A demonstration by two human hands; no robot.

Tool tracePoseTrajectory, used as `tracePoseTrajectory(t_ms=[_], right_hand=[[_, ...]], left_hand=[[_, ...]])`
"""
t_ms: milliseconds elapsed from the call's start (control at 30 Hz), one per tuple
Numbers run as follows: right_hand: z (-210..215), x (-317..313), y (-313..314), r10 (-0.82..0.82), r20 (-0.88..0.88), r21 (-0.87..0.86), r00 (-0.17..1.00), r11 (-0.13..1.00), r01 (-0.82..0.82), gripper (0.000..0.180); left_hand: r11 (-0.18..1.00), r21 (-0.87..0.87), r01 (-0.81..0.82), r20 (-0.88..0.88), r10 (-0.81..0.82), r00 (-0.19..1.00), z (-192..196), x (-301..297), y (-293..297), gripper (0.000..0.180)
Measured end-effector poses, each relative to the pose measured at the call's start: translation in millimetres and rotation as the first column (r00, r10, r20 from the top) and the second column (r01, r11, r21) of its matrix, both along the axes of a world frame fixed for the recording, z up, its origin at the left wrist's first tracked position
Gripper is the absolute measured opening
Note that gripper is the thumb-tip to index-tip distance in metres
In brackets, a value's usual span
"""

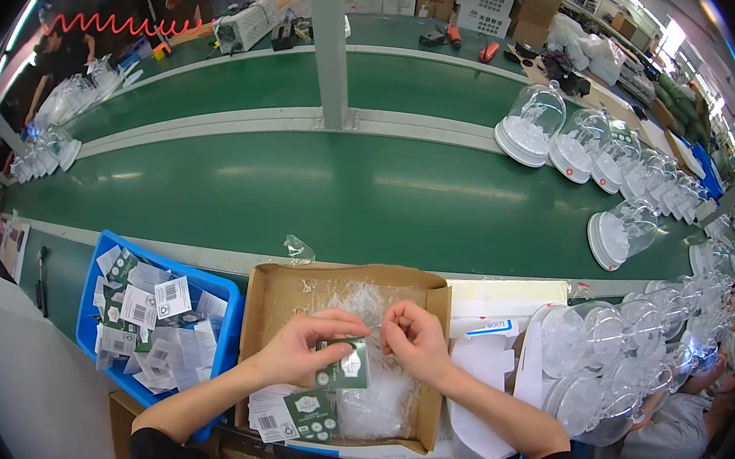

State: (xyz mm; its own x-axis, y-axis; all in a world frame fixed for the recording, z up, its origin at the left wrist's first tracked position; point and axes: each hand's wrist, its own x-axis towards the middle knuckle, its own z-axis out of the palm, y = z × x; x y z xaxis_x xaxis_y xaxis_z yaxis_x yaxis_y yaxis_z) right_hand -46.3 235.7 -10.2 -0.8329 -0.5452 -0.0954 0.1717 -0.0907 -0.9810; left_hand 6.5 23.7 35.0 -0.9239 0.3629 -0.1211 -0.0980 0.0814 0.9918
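The green table (442, 192) spans the view. On its near side sits an open cardboard tray (256, 307); just beside it, to the left, stands a blue plastic bin (90, 318) filled with a jumble of printed cards (140, 307). Both hands are positioned over the tray. The left hand (303, 345) has its grip clamped on a green card (345, 374): the thumb lies across the face, and the card projects to the right of and below the thumb. The right hand (417, 340) is near the card's upper right, thumb and fingertips together; whether they pinch anything cannot be told. Translucent strands (375, 412) lie in the tray beneath the card. The held card is flat, dark green and slightly tilted. Below it, at the tray's near-left corner, lie a second green card (312, 412) and white barcode labels (270, 415). Markings on the held card: a white emblem (352, 365) and small pale lettering
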Motion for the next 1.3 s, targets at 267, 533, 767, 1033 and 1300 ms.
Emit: tracePoseTrajectory(t_ms=[267, 533, 767, 1033, 1300], right_hand=[[3.3, 0.3, 2.0, 0.062, -0.017, 0.018, 0.998, 0.998, -0.062, 0.006], [4.4, 0.1, 1.4, 0.092, 0.054, -0.006, 0.994, 0.996, -0.092, 0.006], [0.7, 0.5, 2.8, 0.101, 0.058, -0.017, 0.993, 0.995, -0.101, 0.007], [2.4, -3.9, 1.1, 0.091, 0.061, -0.05, 0.994, 0.995, -0.088, 0.006], [-4.2, -0.9, 4.8, 0.065, 0.058, -0.079, 0.996, 0.995, -0.061, 0.004]], left_hand=[[0.994, -0.112, -0.003, -0.171, -0.016, 0.985, 0.4, 0.3, 3.8, 0.028], [0.989, -0.145, 0.013, -0.171, -0.038, 0.985, 3.2, 0.3, 4.9, 0.028], [0.999, 0.018, -0.027, 0.019, 0.027, 0.999, -4.9, 5.1, 6.0, 0.034], [0.996, 0.056, -0.066, 0.07, 0.062, 0.996, -5.8, 1.4, 8.1, 0.032], [0.995, -0.027, -0.092, -0.034, 0.091, 0.995, -14.3, 8.4, 9.2, 0.035]])
